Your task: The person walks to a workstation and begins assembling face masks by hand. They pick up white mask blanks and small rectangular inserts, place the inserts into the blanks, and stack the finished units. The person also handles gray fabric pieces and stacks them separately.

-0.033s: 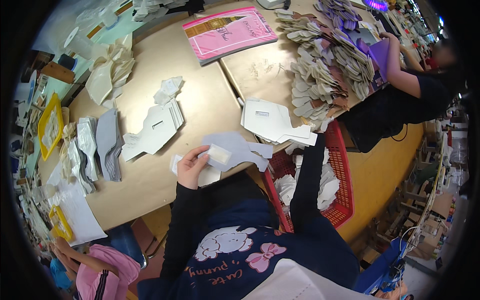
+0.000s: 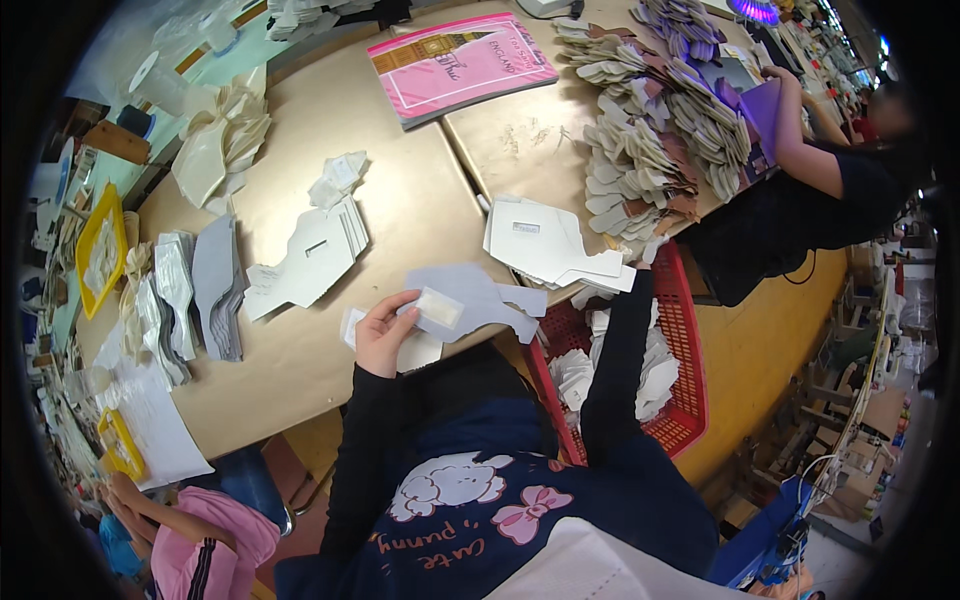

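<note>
In my left hand (image 2: 385,335) is a pale grey cut piece (image 2: 470,290) with two prongs at its right end and a cream rectangular patch (image 2: 440,308) near my fingers. The thumb and fingers pinch its left end above the table's near edge. Under that hand lie white pieces (image 2: 422,352). My right arm stretches forward over a red basket (image 2: 690,345). At its end my right hand (image 2: 648,256) is mostly hidden, by the near end of a pile of grey and brown pieces (image 2: 630,165). Left of it lies a stack of white cut pieces (image 2: 540,240) with a small rectangular window.
Another white stack (image 2: 315,255) lies left of centre. Further left are grey strips (image 2: 216,290), cream pieces (image 2: 222,140) and a yellow tray (image 2: 100,250). A pink booklet (image 2: 460,68) lies at the back. One person (image 2: 820,160) works at the right, another (image 2: 215,540) sits lower left.
</note>
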`<state>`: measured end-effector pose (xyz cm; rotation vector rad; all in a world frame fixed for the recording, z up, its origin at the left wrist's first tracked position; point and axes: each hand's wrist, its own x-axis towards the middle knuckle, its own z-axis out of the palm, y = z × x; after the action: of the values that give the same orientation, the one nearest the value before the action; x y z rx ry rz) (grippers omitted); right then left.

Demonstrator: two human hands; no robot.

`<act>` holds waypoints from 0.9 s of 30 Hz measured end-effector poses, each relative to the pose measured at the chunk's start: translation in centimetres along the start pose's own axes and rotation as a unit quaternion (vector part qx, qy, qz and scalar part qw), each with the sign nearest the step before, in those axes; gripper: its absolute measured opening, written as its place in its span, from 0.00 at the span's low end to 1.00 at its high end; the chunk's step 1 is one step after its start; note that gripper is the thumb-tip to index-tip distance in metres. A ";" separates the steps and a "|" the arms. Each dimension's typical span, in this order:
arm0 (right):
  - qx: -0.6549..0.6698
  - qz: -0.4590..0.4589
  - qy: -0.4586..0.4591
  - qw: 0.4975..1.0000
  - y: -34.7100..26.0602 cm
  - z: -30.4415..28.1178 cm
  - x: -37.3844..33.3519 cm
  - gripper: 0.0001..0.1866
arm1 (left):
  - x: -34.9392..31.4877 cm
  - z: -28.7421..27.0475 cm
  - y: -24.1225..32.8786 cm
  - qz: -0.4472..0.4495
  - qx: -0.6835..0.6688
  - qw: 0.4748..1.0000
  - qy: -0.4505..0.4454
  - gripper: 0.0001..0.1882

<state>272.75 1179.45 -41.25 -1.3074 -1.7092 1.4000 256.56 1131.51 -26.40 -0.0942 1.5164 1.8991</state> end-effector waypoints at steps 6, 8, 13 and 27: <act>-0.323 -0.201 -0.011 0.925 2.7 -2.9 -0.2 0.17 | 0.5 -0.1 0.1 0.019 0.009 1.000 -0.019 0.16; -0.362 -0.244 -0.010 0.900 3.7 -3.2 -0.1 0.17 | 0.5 -0.1 0.2 0.022 0.000 0.999 -0.027 0.16; -0.384 -0.207 -0.072 0.897 0.5 -3.7 -0.9 0.19 | 0.5 0.0 0.1 0.033 -0.013 0.999 -0.026 0.16; -0.275 -0.355 -0.143 0.882 -22.8 5.1 -17.6 0.23 | 0.3 -0.4 1.0 0.026 0.088 0.990 -0.111 0.15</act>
<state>267.20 1161.78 -18.54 -0.5772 -2.5614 0.7093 255.60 1131.21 -25.85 0.2325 1.5368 1.7414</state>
